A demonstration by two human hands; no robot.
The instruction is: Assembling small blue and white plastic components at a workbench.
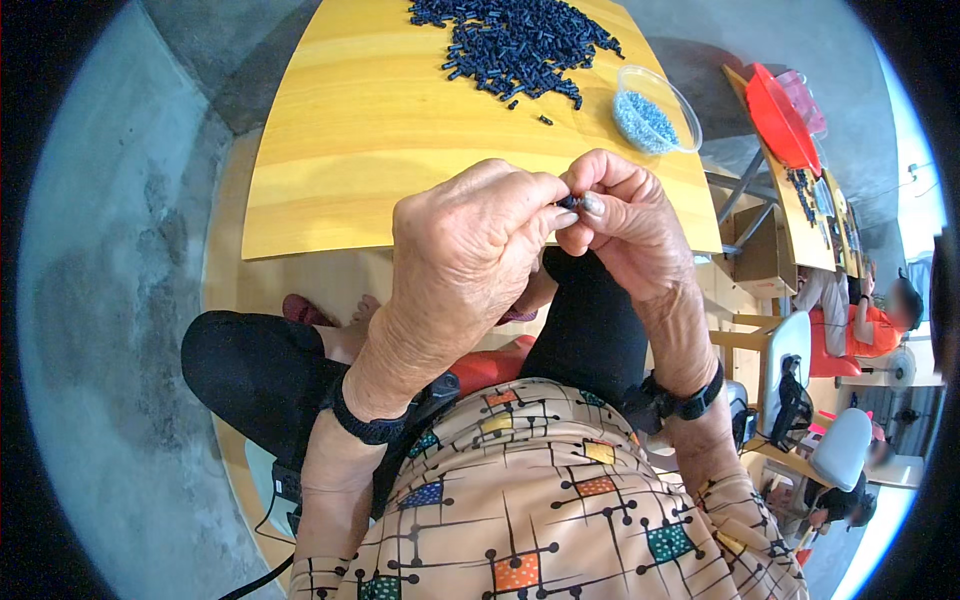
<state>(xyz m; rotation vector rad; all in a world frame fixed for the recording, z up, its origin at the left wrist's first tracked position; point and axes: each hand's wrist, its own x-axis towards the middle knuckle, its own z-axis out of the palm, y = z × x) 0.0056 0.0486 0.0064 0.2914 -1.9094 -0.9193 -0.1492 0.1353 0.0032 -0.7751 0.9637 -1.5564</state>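
Head view gives me both hands at work near the close edge of a yellow counter [330,140]. The left hand [465,225] pinches a small black piece [569,202] between thumb and forefinger, and the right hand [642,222] grips it from the other side, fingertips meeting around it; I can see only a sliver of it, the rest being covered. Dark straps circle both wrists. At the far side of the counter I see a heap [525,45] of similar dark pieces, with a loose one [546,120] just nearer to me. Right of the heap stands a clear tub [672,92] holding pale blue bits [645,122]. Farther right, a red basin [783,122] sits on another counter [803,225], and beyond, a person in orange [873,332] is sitting.
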